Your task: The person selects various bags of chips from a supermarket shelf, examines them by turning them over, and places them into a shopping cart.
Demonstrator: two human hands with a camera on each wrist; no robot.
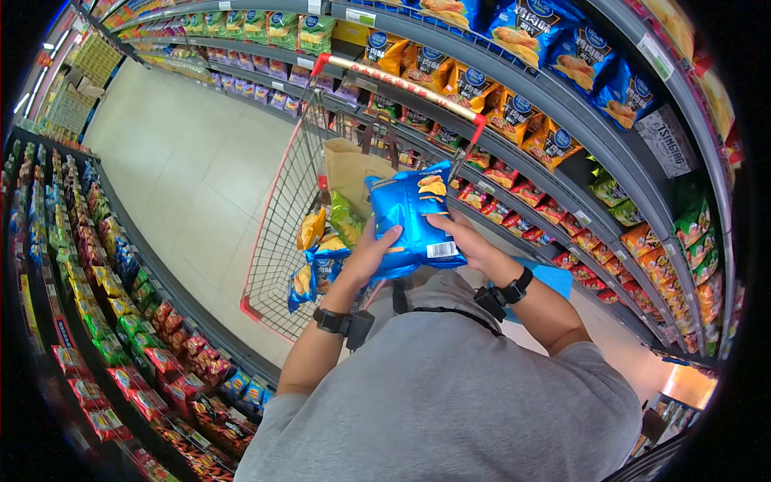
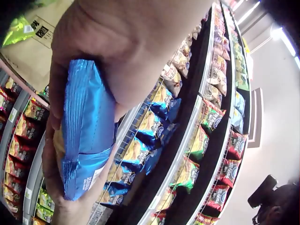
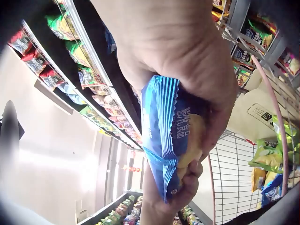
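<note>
Both hands hold a blue bag of chips (image 1: 408, 217) in front of the body, its back with the barcode turned up. My left hand (image 1: 371, 251) grips its left side, thumb on the back face. On the opposite side my right hand (image 1: 467, 239) grips it, thumb likewise across the back. In the left wrist view the crimped end of the chip bag (image 2: 86, 122) faces the camera between the two hands. The right wrist view shows the other crimped edge of the chip bag (image 3: 164, 136), with fingers wrapped behind it.
A shopping cart (image 1: 273, 233) stands just ahead, holding a brown paper bag (image 1: 349, 165), a green snack bag (image 1: 345, 218), a yellow bag (image 1: 312, 229) and a blue chip bag (image 1: 303, 285). Shelves of snacks (image 1: 470, 84) line the right, and more shelves (image 1: 120, 297) the left. Pale floor (image 1: 189, 153) lies between.
</note>
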